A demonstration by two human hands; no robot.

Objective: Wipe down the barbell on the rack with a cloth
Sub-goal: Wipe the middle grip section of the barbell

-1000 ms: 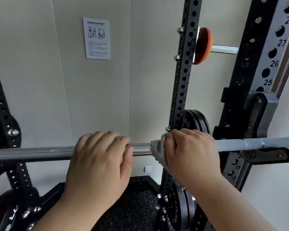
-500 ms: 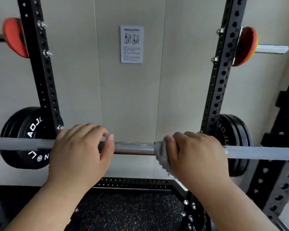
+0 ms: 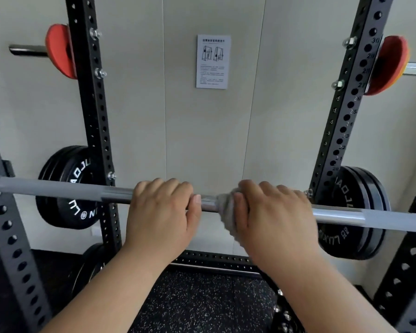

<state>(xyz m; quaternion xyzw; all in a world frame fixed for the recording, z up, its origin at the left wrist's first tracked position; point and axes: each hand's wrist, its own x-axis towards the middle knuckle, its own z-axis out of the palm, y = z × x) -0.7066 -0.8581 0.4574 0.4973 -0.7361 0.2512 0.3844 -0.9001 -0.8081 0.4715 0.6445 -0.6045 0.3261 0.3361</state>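
Two bare forearms rise from the bottom of the frame to the barbell, which lies level across the middle of the picture. The left hand curls over the bare shaft just left of centre, thumb tucked beneath. The right hand grips a grey cloth wrapped round the bar, with a fold hanging below it. Only a short stretch of bright steel shows between thumb and cloth, and that gap was wider half a second ago. The shaft shines at its middle and turns matte grey toward both ends.

Below lies speckled black rubber floor. Behind the bar stand the rack's two black perforated uprights, left and right. The right one carries white hole numbers from 20 up to about 31. Black plates at middle left and middle right bear white lettering that is not fully legible. Red plates sit at the upper left and upper right. On the far wall, top centre, hangs a white notice with two diagrams and print too small to read.
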